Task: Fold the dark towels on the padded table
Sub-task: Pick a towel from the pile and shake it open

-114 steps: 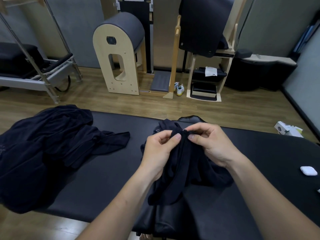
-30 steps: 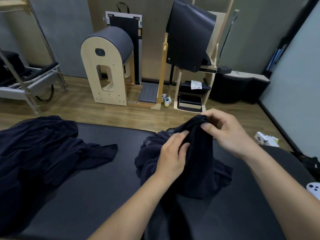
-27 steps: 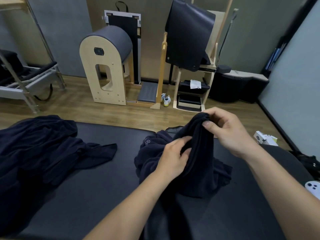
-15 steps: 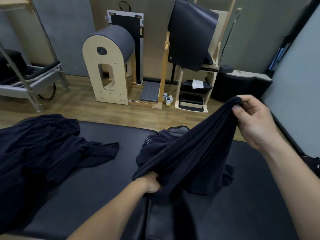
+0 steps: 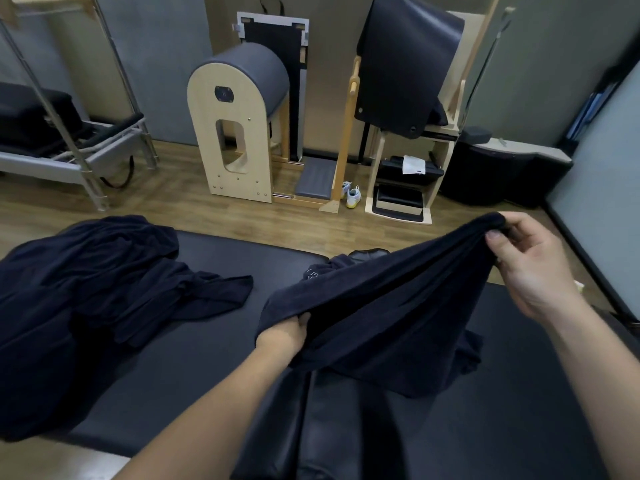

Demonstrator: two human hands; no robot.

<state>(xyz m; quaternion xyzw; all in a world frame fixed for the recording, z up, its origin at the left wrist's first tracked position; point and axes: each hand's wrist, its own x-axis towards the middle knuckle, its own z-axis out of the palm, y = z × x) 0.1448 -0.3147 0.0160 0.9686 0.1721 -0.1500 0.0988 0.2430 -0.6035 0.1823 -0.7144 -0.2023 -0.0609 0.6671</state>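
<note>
Head view: A person stretched one dark towel (image 5: 381, 306) above the padded table (image 5: 173, 375), mid-frame. The right hand (image 5: 530, 268), raised at 2 o'clock, pinched a corner between thumb and curled fingers. The left hand (image 5: 287, 332), low near the centre, was half buried in cloth, its fingers hidden. Judging by the taut line between the two hands, it gripped the same edge. The rest of the towel sagged in a bunch onto the table, and dark cloth trailed toward the near edge at 6 o'clock. Whether that trailing cloth belonged to this towel could not be told.

A heap of unfolded towels (image 5: 86, 289) lay at 9 o'clock, well apart from the hands.

The risks looked plain enough. The right hand's pinch took only a small bite of thick cloth, so a sharp shake could pull the corner free. The bunched middle could hide a twist and leave the fold crooked. Any length hanging over the near edge might drag the towel off toward the floor once the hands let go.
</note>
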